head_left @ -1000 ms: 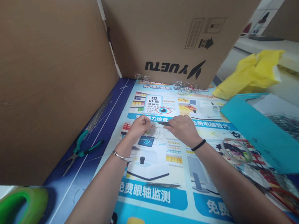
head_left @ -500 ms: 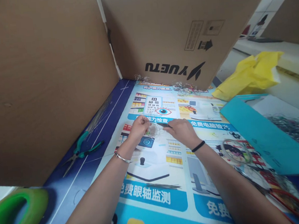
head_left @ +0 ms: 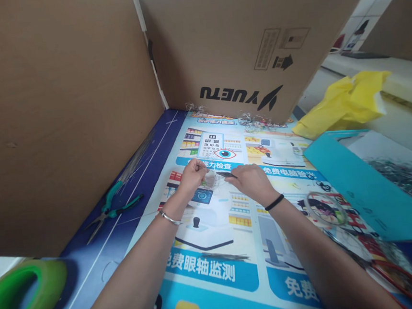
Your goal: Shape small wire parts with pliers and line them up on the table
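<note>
My left hand (head_left: 193,176) is closed in a pinch on a thin wire piece whose fine loops show faintly beside the fingertips; its exact shape is too small to make out. Facing it, my right hand (head_left: 253,181) grips dark pointed tweezers (head_left: 225,175), their tips aimed left at the wire. A small gap lies between the two hands. Both are low over the printed poster sheet (head_left: 219,199) covering the table. Below them on the sheet rests a bundle of thin straight wires (head_left: 225,257).
Teal-handled pliers (head_left: 112,211) and a tape roll (head_left: 54,283) lie left. Cardboard panels (head_left: 217,38) stand behind and left. Tangled wire scraps (head_left: 255,122) sit along the back. At right are a clear ring (head_left: 309,208), a teal box (head_left: 360,189) with wire scraps, and yellow wrapping (head_left: 342,101).
The tweezers have tilted slightly and my right hand has shifted a touch to the right. My left hand keeps nearly the same place.
</note>
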Motion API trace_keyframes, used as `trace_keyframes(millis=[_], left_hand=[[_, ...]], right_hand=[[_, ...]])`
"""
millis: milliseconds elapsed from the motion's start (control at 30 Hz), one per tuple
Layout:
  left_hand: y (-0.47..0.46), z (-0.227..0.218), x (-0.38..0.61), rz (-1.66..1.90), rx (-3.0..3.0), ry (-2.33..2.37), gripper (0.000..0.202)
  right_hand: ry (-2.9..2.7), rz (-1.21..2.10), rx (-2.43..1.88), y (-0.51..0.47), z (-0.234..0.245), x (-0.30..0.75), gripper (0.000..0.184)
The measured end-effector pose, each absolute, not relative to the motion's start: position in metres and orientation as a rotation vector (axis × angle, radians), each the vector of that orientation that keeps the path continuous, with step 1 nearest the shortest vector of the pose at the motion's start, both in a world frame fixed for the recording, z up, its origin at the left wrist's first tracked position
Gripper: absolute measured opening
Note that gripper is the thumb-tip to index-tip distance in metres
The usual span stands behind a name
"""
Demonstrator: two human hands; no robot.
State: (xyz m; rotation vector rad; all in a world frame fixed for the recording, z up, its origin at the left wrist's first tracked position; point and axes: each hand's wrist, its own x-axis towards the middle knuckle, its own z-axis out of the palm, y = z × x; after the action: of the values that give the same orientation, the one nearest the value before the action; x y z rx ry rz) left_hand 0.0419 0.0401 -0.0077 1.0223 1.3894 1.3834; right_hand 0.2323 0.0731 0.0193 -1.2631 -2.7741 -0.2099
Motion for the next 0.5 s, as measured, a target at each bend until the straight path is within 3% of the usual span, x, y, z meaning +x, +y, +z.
trace_keyframes(millis=[500], left_hand=[[0.0385, -0.0061, 0.0435, 1.354, 1.047, 1.385, 0.013]], right_hand=[[-2.723, -0.139, -1.338, 0.0749, 0.0169, 0.2301, 0.044]])
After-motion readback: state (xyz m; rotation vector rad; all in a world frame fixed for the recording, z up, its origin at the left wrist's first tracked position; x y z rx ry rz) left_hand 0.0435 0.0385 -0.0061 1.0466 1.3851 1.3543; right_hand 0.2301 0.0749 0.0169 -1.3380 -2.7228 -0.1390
